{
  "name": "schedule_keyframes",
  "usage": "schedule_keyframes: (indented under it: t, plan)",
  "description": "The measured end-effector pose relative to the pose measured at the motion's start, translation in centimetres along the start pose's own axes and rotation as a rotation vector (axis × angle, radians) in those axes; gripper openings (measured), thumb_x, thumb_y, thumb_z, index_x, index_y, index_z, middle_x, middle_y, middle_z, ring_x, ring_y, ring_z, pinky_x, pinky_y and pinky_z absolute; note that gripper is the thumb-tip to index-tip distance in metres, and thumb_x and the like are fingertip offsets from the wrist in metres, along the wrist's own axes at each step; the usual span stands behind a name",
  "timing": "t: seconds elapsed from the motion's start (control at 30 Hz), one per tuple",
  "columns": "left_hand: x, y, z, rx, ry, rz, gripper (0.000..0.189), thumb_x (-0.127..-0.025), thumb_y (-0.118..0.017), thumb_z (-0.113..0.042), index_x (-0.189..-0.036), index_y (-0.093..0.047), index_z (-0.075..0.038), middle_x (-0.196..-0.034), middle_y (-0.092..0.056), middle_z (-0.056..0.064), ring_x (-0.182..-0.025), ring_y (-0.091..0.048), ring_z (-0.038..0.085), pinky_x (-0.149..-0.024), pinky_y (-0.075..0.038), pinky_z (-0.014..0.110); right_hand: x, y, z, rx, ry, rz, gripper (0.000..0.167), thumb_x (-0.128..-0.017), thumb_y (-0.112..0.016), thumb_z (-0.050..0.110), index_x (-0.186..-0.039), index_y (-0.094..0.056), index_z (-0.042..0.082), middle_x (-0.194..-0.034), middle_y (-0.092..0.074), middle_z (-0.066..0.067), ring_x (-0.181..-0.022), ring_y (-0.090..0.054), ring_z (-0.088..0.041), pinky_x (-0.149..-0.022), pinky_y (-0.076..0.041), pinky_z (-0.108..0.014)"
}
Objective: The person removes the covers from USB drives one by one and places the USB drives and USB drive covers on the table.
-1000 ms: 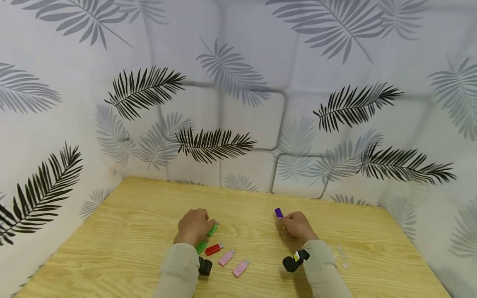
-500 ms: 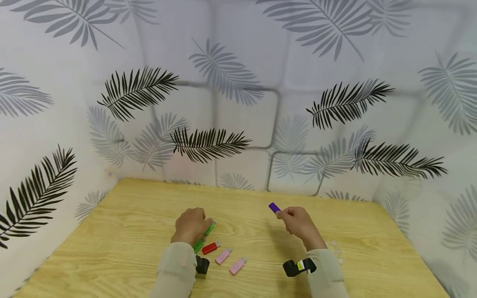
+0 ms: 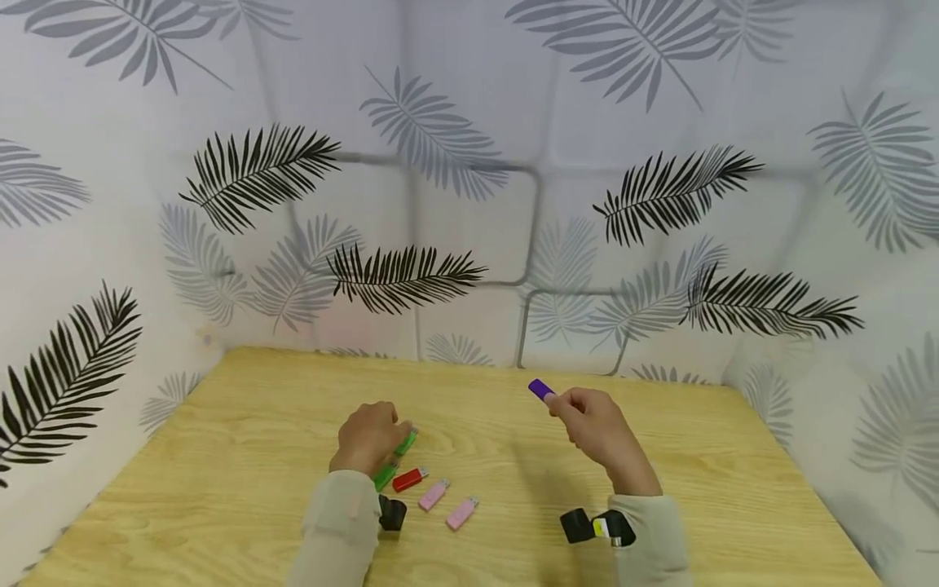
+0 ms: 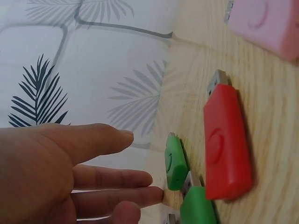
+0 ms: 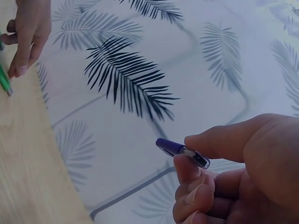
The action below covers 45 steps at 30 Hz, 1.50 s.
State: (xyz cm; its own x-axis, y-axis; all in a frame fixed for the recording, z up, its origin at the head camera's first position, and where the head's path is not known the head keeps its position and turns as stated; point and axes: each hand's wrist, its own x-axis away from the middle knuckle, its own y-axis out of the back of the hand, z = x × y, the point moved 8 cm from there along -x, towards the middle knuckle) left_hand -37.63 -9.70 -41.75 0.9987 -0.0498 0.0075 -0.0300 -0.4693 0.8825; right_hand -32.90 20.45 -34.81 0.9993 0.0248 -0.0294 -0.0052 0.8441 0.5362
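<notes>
Between thumb and forefinger, my right hand (image 3: 600, 425) pinches a purple USB stick (image 3: 540, 390) above the table, its shadow falling on the wood. In the right wrist view the purple body (image 5: 169, 146) points away from the palm, and its metal plug end sits at the fingertips. My left hand (image 3: 369, 438) is low over the table beside a green USB stick (image 3: 406, 442); its fingers are loosely extended in the left wrist view and grip nothing. Another green USB stick (image 3: 385, 476) lies nearer the wrist, partly hidden. A red USB stick (image 4: 226, 144) lies alongside.
Two pink USB sticks, one nearer the red one (image 3: 434, 495) and one farther right (image 3: 462, 514), lie in the same slanting row. The wooden table (image 3: 242, 456) ends against a leaf-patterned cloth backdrop (image 3: 455, 204) at the back and sides.
My right hand has lifted the purple USB stick up off the table, tilting it leftward. The left hand keeps its place by the green sticks. The head view has shifted slightly.
</notes>
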Motion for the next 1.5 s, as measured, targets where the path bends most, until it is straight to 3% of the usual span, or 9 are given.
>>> schedule_keyframes:
  t: [0.23,0.57,0.87,1.17,1.33,1.5]
  plan:
    - [-0.4,0.6,0.1,0.003,0.006,0.002,0.033,-0.093,-0.063,-0.030,-0.108,-0.067,-0.001,-0.101,-0.067,0.014,-0.077,-0.061,0.026,-0.069,-0.051,0.044,1.0,1.2,1.4,-0.001,0.028,-0.005,0.034,-0.097,-0.056,0.038,-0.092,-0.068,0.006,-0.059,-0.044,-0.001,-0.051,-0.038,-0.015,-0.045,-0.030,-0.026]
    - [-0.5,0.8,-0.3,0.018,0.003,-0.003,0.029,-0.093,-0.063,-0.030,-0.102,-0.067,-0.002,-0.090,-0.066,0.011,-0.069,-0.056,0.022,-0.062,-0.048,0.038,2.1,2.7,2.4,-0.033,0.072,-0.028,0.037,-0.098,-0.055,0.038,-0.092,-0.065,0.004,-0.060,-0.042,0.000,-0.054,-0.040,-0.014,-0.049,-0.034,-0.027]
    - [0.4,0.2,0.5,0.008,0.018,0.025,0.033,-0.093,-0.063,-0.030,-0.107,-0.067,0.000,-0.096,-0.066,0.013,-0.074,-0.059,0.024,-0.066,-0.051,0.041,3.2,1.5,2.9,-0.087,0.099,0.014,0.034,-0.099,-0.055,0.034,-0.087,-0.062,0.003,-0.059,-0.040,-0.001,-0.051,-0.037,-0.012,-0.046,-0.032,-0.024]
    - [0.2,-0.1,0.5,0.007,0.007,0.017,0.033,-0.093,-0.063,-0.030,-0.108,-0.067,-0.001,-0.100,-0.067,0.014,-0.077,-0.060,0.025,-0.069,-0.051,0.043,3.5,1.2,3.7,-0.057,0.118,0.017,0.033,-0.099,-0.055,0.035,-0.087,-0.062,0.005,-0.058,-0.040,0.000,-0.049,-0.037,-0.012,-0.044,-0.029,-0.024]
    - [0.3,0.3,-0.4,0.022,-0.029,-0.008,0.034,-0.093,-0.062,-0.030,-0.112,-0.065,-0.002,-0.106,-0.067,0.014,-0.082,-0.062,0.028,-0.070,-0.052,0.044,3.8,1.3,4.3,-0.033,0.135,0.019,0.035,-0.099,-0.054,0.037,-0.086,-0.062,0.006,-0.058,-0.041,-0.001,-0.048,-0.034,-0.012,-0.042,-0.027,-0.024]
    - [0.7,1.9,-2.3,0.036,-0.088,-0.091,0.037,-0.093,-0.063,-0.032,-0.116,-0.065,-0.003,-0.104,-0.069,0.013,-0.079,-0.065,0.027,-0.066,-0.052,0.042,4.1,1.1,5.0,-0.029,0.170,0.038,0.035,-0.099,-0.054,0.036,-0.085,-0.062,0.006,-0.059,-0.041,-0.001,-0.047,-0.034,-0.012,-0.042,-0.027,-0.024]
